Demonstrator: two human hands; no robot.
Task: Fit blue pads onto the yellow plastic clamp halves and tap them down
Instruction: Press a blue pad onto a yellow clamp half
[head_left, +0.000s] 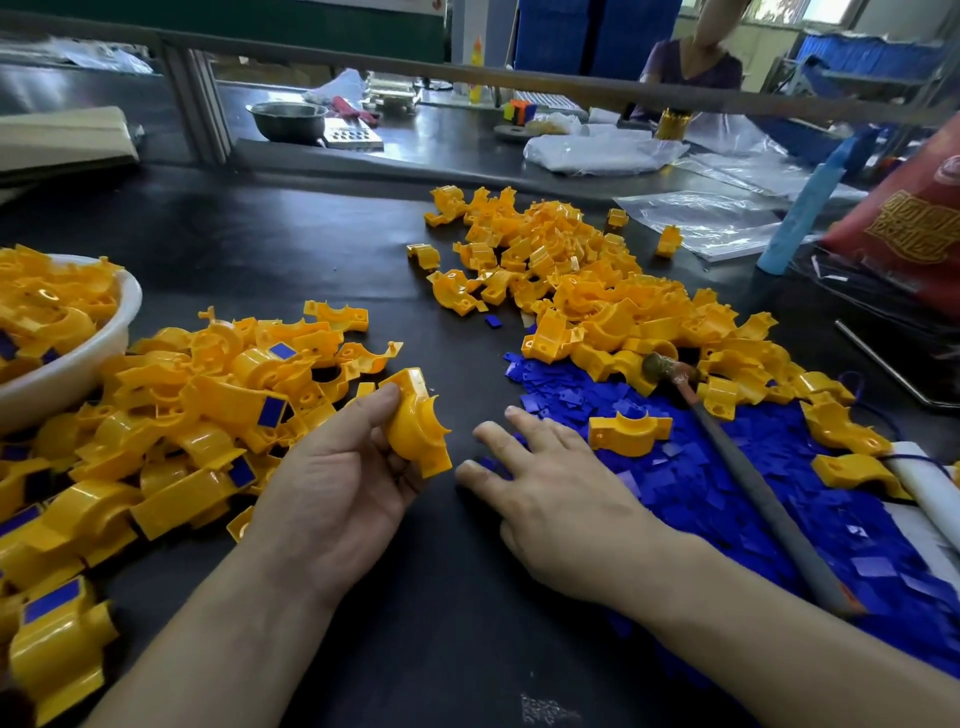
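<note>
So this looks like the pick-a-pad step. The left hand (337, 467) sits just left of the heap of blue pads (691, 493), with fingers and thumb curled round 1 bare yellow clamp half (421, 431), no pad on it yet as far as I can see. The right hand (550, 488) lies flat on the heap's left edge, fingers straight and spread, touching loose pads but not pinching any. The hammer (753, 486) lies across the heap, nobody holding it. Unfitted halves (571, 270) are piled behind the heap. The padded ones (208, 405) are well to its left, by a white basin (124, 312). I'd guess the next move is sliding 1 pad free, seating it square on the half, then grabbing the hammer.
</note>
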